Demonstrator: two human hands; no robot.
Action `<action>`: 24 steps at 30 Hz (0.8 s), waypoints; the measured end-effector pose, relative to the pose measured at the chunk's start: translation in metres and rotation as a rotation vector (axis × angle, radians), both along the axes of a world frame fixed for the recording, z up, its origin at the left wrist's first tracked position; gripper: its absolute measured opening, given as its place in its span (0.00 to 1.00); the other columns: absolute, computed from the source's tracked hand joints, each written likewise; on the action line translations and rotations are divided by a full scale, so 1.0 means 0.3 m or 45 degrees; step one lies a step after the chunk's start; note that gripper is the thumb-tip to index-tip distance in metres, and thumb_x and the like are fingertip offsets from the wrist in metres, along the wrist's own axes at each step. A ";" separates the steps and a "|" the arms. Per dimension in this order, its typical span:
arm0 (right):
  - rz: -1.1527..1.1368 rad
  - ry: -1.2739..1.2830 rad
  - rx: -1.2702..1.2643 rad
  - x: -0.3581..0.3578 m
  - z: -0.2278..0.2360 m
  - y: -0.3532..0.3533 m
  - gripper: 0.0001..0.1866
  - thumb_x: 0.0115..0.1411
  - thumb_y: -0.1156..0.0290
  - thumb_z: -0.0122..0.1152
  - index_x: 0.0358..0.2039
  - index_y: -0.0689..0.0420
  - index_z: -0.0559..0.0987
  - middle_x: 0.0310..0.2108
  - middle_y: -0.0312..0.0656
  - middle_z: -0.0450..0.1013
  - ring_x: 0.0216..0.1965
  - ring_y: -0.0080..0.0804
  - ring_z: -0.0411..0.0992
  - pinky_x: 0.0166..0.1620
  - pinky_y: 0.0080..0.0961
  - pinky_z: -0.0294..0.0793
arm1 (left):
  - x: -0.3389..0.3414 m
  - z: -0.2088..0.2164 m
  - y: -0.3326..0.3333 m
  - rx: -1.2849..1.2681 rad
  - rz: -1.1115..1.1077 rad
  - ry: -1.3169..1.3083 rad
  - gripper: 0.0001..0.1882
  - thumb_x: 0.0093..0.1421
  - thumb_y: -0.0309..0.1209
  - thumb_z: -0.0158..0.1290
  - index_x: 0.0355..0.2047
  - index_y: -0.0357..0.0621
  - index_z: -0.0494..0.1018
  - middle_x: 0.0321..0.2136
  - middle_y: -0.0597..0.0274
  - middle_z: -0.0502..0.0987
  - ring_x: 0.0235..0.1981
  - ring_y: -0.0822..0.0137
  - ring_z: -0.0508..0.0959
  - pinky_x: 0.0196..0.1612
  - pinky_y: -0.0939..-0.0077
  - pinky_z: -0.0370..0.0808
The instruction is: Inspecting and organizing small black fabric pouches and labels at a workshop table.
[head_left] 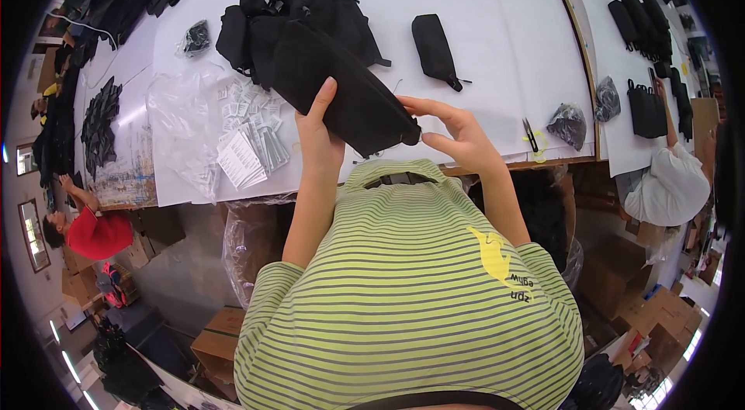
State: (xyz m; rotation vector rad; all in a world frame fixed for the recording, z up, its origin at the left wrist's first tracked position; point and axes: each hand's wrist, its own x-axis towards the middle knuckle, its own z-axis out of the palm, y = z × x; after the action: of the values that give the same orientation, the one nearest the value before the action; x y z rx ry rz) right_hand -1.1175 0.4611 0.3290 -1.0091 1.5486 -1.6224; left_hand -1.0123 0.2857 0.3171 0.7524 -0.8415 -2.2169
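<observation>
A long black fabric zip pouch [337, 88] is held up over the table's near edge. My left hand [320, 129] grips its near side, thumb lying on the upper face and the other fingers underneath. At the pouch's right end, my right hand [464, 138] has its fingertips and thumb on the corner by the zip; whether they pinch a small pull tab is too fine to see. Just beyond the pouch lies a heap of similar black pouches [310, 10]. Another black pouch [434, 49] rests alone to the right of the heap.
White printed cards [247, 155] and a crumpled clear plastic bag [182, 119] lie to the left on the white table [497, 61]. To the right are small scissors [531, 135] and a plastic bag of black parts [567, 126]. Co-workers sit at both sides.
</observation>
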 end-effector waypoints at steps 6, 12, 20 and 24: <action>-0.050 -0.169 -0.053 -0.042 -0.019 -0.070 0.18 0.62 0.68 0.51 0.50 0.64 0.73 0.46 0.41 0.73 0.49 0.28 0.68 0.55 0.25 0.62 | 0.011 0.000 0.020 0.032 -0.297 -0.044 0.25 0.52 0.28 0.59 0.49 0.34 0.66 0.42 0.55 0.74 0.42 0.63 0.75 0.48 0.71 0.71; -0.607 -0.225 -0.329 -0.055 0.001 -0.187 0.14 0.59 0.67 0.59 0.42 0.63 0.77 0.39 0.40 0.76 0.36 0.18 0.71 0.42 0.19 0.69 | 0.006 0.030 0.070 0.037 -0.690 -0.203 0.25 0.47 0.29 0.62 0.45 0.33 0.69 0.37 0.56 0.75 0.36 0.65 0.77 0.40 0.73 0.75; -0.784 0.208 -0.093 -0.044 -0.034 -0.145 0.06 0.52 0.70 0.65 0.27 0.58 0.79 0.25 0.32 0.73 0.26 0.18 0.67 0.31 0.16 0.64 | 0.004 0.000 0.065 0.097 -0.620 -0.250 0.22 0.48 0.30 0.60 0.43 0.33 0.70 0.33 0.55 0.77 0.32 0.65 0.78 0.37 0.73 0.76; -0.519 0.254 -0.096 0.026 0.020 -0.108 0.06 0.51 0.71 0.66 0.26 0.59 0.79 0.21 0.32 0.70 0.23 0.19 0.63 0.28 0.16 0.62 | -0.010 -0.045 -0.002 0.495 -0.566 -0.049 0.16 0.54 0.30 0.56 0.41 0.34 0.71 0.33 0.55 0.78 0.31 0.65 0.79 0.36 0.72 0.78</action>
State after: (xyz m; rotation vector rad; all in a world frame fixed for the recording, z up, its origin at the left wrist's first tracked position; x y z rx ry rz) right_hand -1.1096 0.4286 0.3350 -0.9619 1.9374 -1.9120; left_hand -1.0152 0.2849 0.3037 0.8505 -0.6457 -2.8231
